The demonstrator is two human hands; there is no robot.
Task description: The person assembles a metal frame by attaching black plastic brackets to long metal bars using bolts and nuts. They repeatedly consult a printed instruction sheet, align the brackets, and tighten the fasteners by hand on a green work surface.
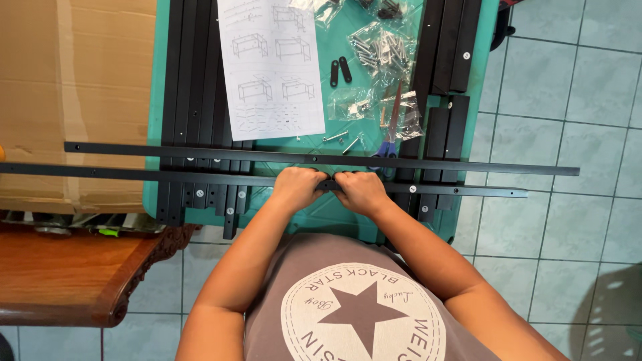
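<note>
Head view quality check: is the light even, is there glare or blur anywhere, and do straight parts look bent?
Head view: light is soft and even, with faint shadows on the floor tiles; mild glare on the clear hardware bags; left hand and right hand on the near black bar are sharp; the long bars look straight, with no clear lens bowing.

Near black bar (pixel 200 178) — middle hidden under both hands, left end cut off by frame edge.

Bright, even daylight, soft shadow on the floor tiles (pixel 602 294) at lower right, sharp focus, slight wide-angle bending.
</note>
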